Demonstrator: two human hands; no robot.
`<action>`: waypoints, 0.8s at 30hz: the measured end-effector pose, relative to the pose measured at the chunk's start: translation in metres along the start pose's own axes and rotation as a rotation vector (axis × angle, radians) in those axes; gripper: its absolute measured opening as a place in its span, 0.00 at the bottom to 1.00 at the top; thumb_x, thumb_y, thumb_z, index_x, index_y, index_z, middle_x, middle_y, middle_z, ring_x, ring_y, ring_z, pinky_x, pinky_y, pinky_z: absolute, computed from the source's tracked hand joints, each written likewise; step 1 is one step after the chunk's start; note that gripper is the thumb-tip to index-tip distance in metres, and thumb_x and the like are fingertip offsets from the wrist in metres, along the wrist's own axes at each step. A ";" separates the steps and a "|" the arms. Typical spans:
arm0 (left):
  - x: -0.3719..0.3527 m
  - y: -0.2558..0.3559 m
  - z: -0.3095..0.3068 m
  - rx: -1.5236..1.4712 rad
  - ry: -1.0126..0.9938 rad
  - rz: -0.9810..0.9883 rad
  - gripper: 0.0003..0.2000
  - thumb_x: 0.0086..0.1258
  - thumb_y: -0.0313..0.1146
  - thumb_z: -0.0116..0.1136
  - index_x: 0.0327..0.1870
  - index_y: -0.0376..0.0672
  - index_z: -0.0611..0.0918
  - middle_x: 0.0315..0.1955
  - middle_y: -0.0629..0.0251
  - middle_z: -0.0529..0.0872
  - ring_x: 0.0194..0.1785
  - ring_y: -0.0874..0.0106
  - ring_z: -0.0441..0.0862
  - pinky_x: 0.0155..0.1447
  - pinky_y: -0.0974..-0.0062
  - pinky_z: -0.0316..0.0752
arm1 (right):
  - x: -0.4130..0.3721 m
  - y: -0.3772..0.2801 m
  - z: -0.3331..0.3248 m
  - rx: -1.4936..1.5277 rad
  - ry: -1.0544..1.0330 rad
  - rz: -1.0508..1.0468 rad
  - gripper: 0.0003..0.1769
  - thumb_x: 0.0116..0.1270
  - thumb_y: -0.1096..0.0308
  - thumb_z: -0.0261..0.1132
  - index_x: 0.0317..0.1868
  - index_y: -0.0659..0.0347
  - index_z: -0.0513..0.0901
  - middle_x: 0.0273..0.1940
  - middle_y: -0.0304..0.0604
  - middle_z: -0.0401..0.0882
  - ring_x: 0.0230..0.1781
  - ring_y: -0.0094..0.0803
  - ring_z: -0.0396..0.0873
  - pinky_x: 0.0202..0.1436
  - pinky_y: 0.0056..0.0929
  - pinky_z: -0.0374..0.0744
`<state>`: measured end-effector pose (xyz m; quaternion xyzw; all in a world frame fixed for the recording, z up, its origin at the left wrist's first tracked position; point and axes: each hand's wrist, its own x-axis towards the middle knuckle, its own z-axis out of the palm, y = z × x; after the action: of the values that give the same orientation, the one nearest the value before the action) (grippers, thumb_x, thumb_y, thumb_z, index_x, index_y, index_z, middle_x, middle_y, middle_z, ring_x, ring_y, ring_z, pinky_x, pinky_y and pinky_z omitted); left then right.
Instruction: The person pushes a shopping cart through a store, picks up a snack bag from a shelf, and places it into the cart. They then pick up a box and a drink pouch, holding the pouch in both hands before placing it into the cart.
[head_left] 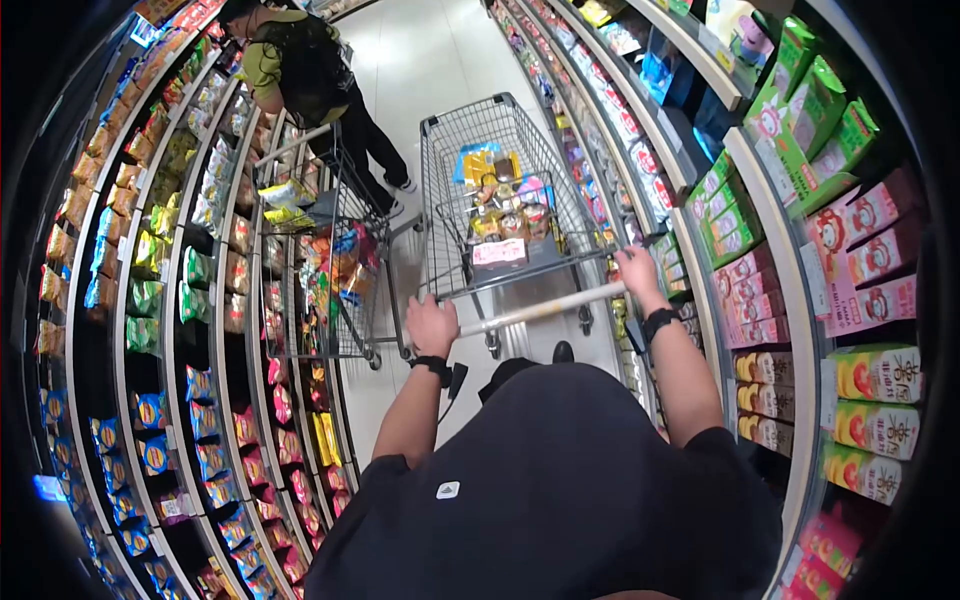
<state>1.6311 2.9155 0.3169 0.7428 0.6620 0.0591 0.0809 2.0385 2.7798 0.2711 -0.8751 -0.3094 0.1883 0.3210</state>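
My left hand (432, 325) is closed around the left end of the pale handle bar (545, 306) of a wire shopping cart (440, 190). At the bar's right end, my right hand (636, 270) grips it too, by the corner of the basket. Inside the cart lie a pink-and-white box (499, 252), a blue-and-yellow packet (478, 160) and several round-lidded tubs (497, 197). Dark bands circle both my wrists, and a small dark piece hangs by the left one.
A second cart (325, 180) with bagged snacks stands close on the left, a person (300, 80) in a backpack beside it. Chip shelves (195, 260) line the left, boxed-goods shelves (790, 250) the right. Pale floor (440, 50) runs ahead between them.
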 end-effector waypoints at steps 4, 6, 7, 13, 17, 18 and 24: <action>0.006 0.004 -0.002 -0.001 -0.002 0.004 0.21 0.68 0.47 0.61 0.53 0.40 0.85 0.60 0.42 0.78 0.61 0.48 0.77 0.64 0.52 0.74 | -0.007 -0.024 -0.011 -0.118 0.031 0.053 0.23 0.68 0.52 0.67 0.56 0.59 0.86 0.48 0.59 0.87 0.52 0.54 0.84 0.58 0.47 0.80; 0.006 0.005 -0.008 0.001 -0.027 0.006 0.22 0.68 0.48 0.61 0.54 0.40 0.85 0.61 0.41 0.77 0.62 0.47 0.76 0.65 0.52 0.73 | -0.018 -0.037 -0.015 -0.137 0.055 0.053 0.22 0.68 0.53 0.67 0.55 0.58 0.86 0.49 0.58 0.87 0.53 0.54 0.84 0.59 0.47 0.79; 0.003 0.004 -0.009 0.006 -0.053 -0.003 0.22 0.68 0.48 0.61 0.55 0.39 0.84 0.62 0.41 0.76 0.64 0.47 0.75 0.65 0.52 0.73 | -0.025 -0.042 -0.017 -0.189 0.068 0.069 0.21 0.68 0.53 0.67 0.55 0.58 0.86 0.49 0.56 0.87 0.53 0.53 0.84 0.58 0.47 0.80; -0.013 -0.019 -0.010 0.068 -0.179 0.083 0.27 0.72 0.53 0.55 0.60 0.38 0.80 0.64 0.38 0.71 0.65 0.44 0.74 0.66 0.52 0.73 | -0.060 -0.037 -0.010 -0.394 0.170 0.022 0.18 0.69 0.56 0.67 0.53 0.57 0.86 0.46 0.55 0.88 0.50 0.52 0.84 0.53 0.48 0.81; -0.032 -0.049 -0.021 0.025 -0.204 0.217 0.27 0.73 0.53 0.55 0.60 0.37 0.80 0.62 0.36 0.71 0.64 0.43 0.74 0.65 0.51 0.73 | -0.103 -0.040 -0.007 -0.445 0.206 0.054 0.16 0.71 0.57 0.65 0.50 0.58 0.87 0.46 0.52 0.88 0.52 0.49 0.85 0.56 0.48 0.80; -0.037 -0.056 -0.023 0.024 -0.213 0.237 0.27 0.73 0.53 0.55 0.60 0.37 0.80 0.62 0.36 0.71 0.64 0.43 0.74 0.65 0.51 0.73 | -0.115 -0.041 -0.006 -0.448 0.214 0.073 0.16 0.71 0.57 0.65 0.50 0.58 0.87 0.46 0.52 0.88 0.52 0.49 0.85 0.56 0.48 0.80; -0.067 -0.109 -0.033 -0.055 -0.202 0.291 0.28 0.72 0.53 0.56 0.61 0.38 0.80 0.64 0.35 0.71 0.66 0.43 0.73 0.67 0.52 0.73 | -0.197 -0.042 0.009 -0.503 0.237 0.114 0.13 0.71 0.58 0.62 0.47 0.56 0.87 0.42 0.55 0.88 0.46 0.53 0.85 0.52 0.51 0.81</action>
<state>1.5111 2.8628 0.3287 0.8303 0.5343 0.0133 0.1578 1.8710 2.6787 0.3190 -0.9591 -0.2572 0.0196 0.1167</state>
